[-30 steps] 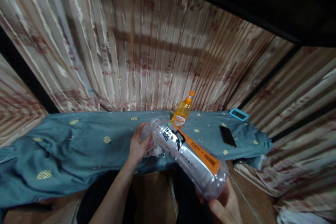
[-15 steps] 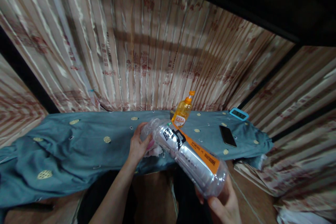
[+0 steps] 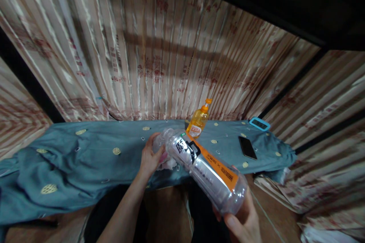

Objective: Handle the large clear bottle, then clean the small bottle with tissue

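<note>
A large clear plastic bottle (image 3: 208, 171) with an orange and black label lies tilted, neck pointing up and away. My right hand (image 3: 243, 222) grips its base at the lower right. My left hand (image 3: 150, 155) is closed around the bottle's neck end, over a crumpled white and pink cloth (image 3: 169, 162) on the table edge. Whether the left fingers hold the cloth, the cap or the neck itself is hidden.
A teal patterned cloth (image 3: 71, 159) covers the table. On it stand an orange pump bottle (image 3: 198, 121), a black phone (image 3: 247, 147) and a small blue-framed device (image 3: 259, 123). Striped curtains (image 3: 156, 53) hang behind and on both sides.
The bottle has turned slightly about its axis, and my right hand has shifted a little higher on its base. My left hand stays put.
</note>
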The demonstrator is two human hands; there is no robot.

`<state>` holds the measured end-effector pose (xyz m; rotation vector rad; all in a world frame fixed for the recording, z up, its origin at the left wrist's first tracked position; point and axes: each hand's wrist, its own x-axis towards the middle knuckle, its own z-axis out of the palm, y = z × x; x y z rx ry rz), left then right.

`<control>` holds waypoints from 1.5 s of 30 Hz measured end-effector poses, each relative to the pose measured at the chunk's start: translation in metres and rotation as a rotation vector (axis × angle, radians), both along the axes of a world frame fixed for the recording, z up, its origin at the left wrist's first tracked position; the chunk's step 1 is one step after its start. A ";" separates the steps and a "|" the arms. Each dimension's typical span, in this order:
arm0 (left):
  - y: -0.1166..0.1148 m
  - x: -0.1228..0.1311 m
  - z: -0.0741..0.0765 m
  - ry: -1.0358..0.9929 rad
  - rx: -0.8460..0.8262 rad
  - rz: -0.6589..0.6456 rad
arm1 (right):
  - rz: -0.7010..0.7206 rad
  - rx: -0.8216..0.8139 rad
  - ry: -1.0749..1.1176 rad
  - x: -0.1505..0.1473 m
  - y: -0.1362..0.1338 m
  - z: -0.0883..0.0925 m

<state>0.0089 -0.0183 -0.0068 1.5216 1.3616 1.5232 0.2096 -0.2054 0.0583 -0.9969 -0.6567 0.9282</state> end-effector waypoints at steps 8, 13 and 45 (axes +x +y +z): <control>0.000 0.000 -0.001 0.006 0.021 -0.002 | 0.009 0.019 -0.015 0.000 0.000 0.001; 0.001 0.000 -0.003 0.010 0.021 0.008 | 0.046 0.017 -0.073 0.006 -0.003 0.003; 0.000 0.001 -0.003 -0.001 0.035 -0.002 | -0.007 -0.013 -0.079 0.002 -0.003 0.008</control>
